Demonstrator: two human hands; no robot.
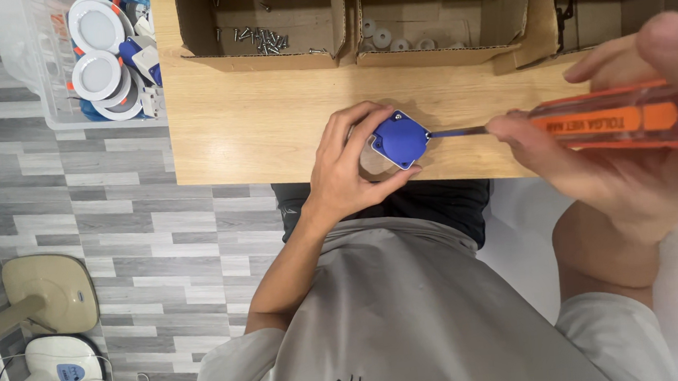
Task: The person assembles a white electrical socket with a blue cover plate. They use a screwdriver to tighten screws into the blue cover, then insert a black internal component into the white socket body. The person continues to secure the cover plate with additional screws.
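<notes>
- A small blue square part [400, 139] with white corners sits at the centre of the frame, just above the near edge of the wooden table [253, 125]; it is turned so that one corner points down.
- The left hand [347, 170] curls round the blue square part from the left; thumb and fingertips are closed on its edges and hold it against the table.
- A screwdriver [591, 121] with a clear orange handle comes in from the right; its thin shaft meets the right-hand corner of the blue part.
- The right hand [634, 143] fills the right side of the frame, close to the camera and blurred; its fingers are wrapped round the screwdriver's handle, with one fingertip laid along the shaft.
- At the top centre of the frame an open cardboard box [262, 27] holds loose screws [263, 39]; just right of it a second cardboard box [438, 17] holds small white round parts [392, 41].
- In the upper left, off the table, a clear plastic bin [56, 76] holds round white lamp fittings [96, 28].
- Grey plank flooring [98, 201] shows on the left; a beige fan base [49, 294] stands at the lower left.
</notes>
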